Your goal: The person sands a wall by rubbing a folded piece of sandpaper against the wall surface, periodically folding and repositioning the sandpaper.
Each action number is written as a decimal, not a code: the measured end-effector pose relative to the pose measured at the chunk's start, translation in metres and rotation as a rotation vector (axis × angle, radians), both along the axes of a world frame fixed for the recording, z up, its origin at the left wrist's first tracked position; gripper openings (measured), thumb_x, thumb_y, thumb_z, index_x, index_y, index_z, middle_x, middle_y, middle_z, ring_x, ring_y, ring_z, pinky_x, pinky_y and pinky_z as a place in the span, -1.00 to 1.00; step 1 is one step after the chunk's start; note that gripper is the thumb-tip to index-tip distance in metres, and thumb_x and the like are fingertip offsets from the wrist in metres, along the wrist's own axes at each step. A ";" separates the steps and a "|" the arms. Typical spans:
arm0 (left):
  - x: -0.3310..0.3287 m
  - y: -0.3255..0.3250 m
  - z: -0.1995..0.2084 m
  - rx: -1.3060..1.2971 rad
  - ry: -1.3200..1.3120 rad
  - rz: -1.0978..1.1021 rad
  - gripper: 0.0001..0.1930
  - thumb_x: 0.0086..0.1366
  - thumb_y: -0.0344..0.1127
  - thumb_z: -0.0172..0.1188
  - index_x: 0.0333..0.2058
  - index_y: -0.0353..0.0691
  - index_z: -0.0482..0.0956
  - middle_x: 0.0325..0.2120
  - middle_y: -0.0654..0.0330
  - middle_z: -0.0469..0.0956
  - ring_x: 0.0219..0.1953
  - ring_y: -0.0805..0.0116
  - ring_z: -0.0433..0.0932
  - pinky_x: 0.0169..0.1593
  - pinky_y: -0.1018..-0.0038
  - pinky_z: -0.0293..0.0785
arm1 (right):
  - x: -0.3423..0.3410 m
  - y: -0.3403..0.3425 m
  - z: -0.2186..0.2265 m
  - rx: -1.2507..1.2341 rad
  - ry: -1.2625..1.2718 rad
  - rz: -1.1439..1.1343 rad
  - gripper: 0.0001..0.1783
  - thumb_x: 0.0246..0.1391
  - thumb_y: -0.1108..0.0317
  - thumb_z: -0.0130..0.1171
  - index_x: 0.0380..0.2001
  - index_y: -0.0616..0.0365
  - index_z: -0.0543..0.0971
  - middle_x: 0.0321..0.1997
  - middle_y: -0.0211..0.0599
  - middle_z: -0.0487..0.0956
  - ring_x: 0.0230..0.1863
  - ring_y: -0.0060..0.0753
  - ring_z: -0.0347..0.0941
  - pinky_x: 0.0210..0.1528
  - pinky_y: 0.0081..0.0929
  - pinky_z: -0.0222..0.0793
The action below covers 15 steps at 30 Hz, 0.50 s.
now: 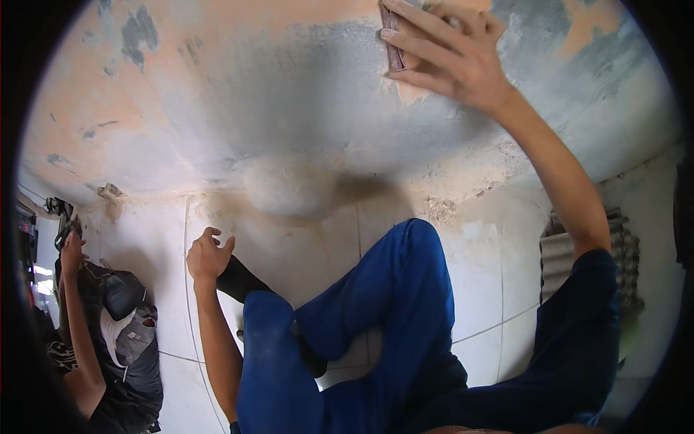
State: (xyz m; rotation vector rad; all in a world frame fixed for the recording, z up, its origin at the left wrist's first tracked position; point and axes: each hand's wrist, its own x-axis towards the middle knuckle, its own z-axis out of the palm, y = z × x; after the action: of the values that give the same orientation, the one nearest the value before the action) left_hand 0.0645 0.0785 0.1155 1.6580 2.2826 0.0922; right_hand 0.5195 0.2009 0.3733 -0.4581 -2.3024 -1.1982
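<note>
One patchy orange-and-grey wall (238, 79) spreads to both sides of the sanding block (395, 58) in the head view, its lower edge meeting the tiled floor (477, 282); corrugated sheets (557, 253) border the right, a co-worker's hand (72, 253) the far left. The right hand (463, 61) has its grip spread around the sanding block, against the wall. The left hand (208, 254) hangs half-open, loosely curled, near the left knee (267, 311).
</note>
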 end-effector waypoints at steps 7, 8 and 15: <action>-0.005 0.003 -0.015 -0.035 0.012 0.003 -0.50 0.18 0.10 0.35 0.00 -0.06 0.64 -0.17 0.13 0.74 -0.08 0.09 0.71 0.02 0.20 0.60 | 0.009 0.005 -0.034 -0.021 -0.242 -0.014 -0.41 -0.02 -0.08 0.44 0.12 -0.28 0.66 0.40 -0.52 0.49 0.17 -0.38 0.39 0.13 -0.30 0.07; -0.010 0.006 -0.015 -0.008 0.007 -0.003 -0.50 0.17 0.10 0.35 0.00 -0.06 0.64 -0.18 0.14 0.74 -0.08 0.09 0.70 0.02 0.20 0.60 | 0.006 0.017 -0.020 0.058 -0.182 0.046 -0.38 0.00 -0.10 0.41 0.17 -0.27 0.63 0.42 -0.56 0.46 0.18 -0.36 0.39 0.14 -0.30 0.10; -0.008 0.001 -0.012 0.021 -0.009 0.000 -0.50 0.15 0.10 0.37 -0.03 -0.07 0.65 -0.20 0.14 0.74 -0.11 0.08 0.71 -0.01 0.21 0.60 | 0.019 -0.001 -0.048 -0.049 -0.252 -0.165 -0.35 0.00 -0.09 0.43 0.20 -0.28 0.61 0.43 -0.60 0.45 0.23 -0.36 0.37 0.08 -0.30 0.18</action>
State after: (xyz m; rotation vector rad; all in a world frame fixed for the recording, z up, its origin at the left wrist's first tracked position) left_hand 0.0570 0.0794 0.1039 1.6646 2.2818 0.1234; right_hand 0.5389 0.1994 0.3255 -0.5511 -2.5541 -1.3470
